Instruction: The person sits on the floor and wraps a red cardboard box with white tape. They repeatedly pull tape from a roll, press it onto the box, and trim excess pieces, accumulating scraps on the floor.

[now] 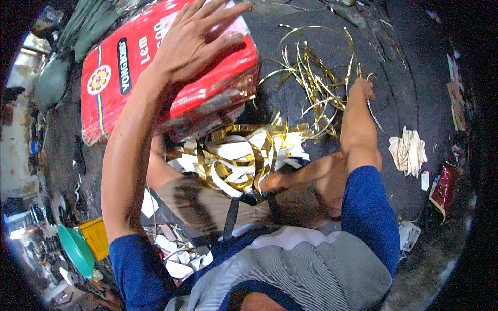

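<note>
My left hand (pixel 199 39) lies flat with its fingers spread on a large red boxy container (pixel 194 93), which has printing, a flower emblem and scuffed edges. The container is tilted above my left leg. Out to the right, my right hand (pixel 365 89) is closed at the edge of a loose tangle of thin gold strips (pixel 311 78). Strips show on both sides of that fist, though its fingers are partly hidden. Between my legs lies a heap of wider gold and white strips (pixel 249 155), some curled into loops.
A crumpled pale cloth (pixel 407 152) and a dark red shiny packet (pixel 443 187) lie on the dark floor at right. White scraps (pixel 181 256) are scattered beside my left hip. A green basin (pixel 76 250) and yellow crate (pixel 95 238) stand at lower left.
</note>
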The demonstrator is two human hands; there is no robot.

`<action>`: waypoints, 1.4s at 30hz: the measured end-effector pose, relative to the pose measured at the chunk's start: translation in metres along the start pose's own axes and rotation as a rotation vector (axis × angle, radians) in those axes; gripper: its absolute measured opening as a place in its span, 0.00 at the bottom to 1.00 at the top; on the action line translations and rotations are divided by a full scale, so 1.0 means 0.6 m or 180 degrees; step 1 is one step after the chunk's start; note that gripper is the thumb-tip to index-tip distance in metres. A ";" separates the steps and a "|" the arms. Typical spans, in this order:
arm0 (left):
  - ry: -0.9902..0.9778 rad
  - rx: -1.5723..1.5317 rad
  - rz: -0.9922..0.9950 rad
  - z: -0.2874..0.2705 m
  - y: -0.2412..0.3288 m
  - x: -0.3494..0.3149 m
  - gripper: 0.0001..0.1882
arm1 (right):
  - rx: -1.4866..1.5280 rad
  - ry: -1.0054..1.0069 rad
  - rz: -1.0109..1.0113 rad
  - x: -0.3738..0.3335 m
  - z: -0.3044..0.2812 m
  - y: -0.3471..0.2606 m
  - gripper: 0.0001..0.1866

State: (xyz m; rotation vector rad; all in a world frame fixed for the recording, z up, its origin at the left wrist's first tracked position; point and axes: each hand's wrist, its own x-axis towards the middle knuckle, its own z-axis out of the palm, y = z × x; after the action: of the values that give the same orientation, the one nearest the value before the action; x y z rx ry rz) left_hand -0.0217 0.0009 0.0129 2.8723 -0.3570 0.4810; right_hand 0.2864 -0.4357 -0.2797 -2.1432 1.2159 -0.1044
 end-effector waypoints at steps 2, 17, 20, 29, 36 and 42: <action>-0.0029 0.0097 -0.0047 -0.002 0.006 -0.010 0.39 | 0.0814 0.0470 0.0439 -0.117 0.015 -0.004 0.36; -0.0518 -0.1519 -0.0960 0.200 0.202 -0.316 0.24 | -0.1903 -0.5113 -0.4551 -0.650 -0.121 0.316 0.16; -0.0699 -0.2889 -0.1944 0.184 0.184 -0.388 0.15 | -0.0431 -0.5270 -0.4545 -0.648 -0.293 0.210 0.10; 0.1643 -0.1705 -0.2146 -0.146 0.036 -0.412 0.09 | 0.0398 -0.4865 -0.4203 -0.616 -0.433 -0.061 0.12; 0.0787 0.1710 -0.2801 -0.290 -0.086 -0.357 0.10 | 0.0267 -0.3859 -0.5383 -0.669 -0.365 -0.211 0.15; 0.1733 -0.0504 -0.0838 -0.083 -0.074 -0.120 0.27 | 0.0036 -0.2530 -0.5989 -0.717 -0.334 -0.214 0.15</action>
State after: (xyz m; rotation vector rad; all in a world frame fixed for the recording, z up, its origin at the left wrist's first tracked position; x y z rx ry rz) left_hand -0.0900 0.0697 0.0270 2.4523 0.0714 1.0827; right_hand 0.0633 -0.1532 0.0550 -2.1381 -1.3570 -0.0297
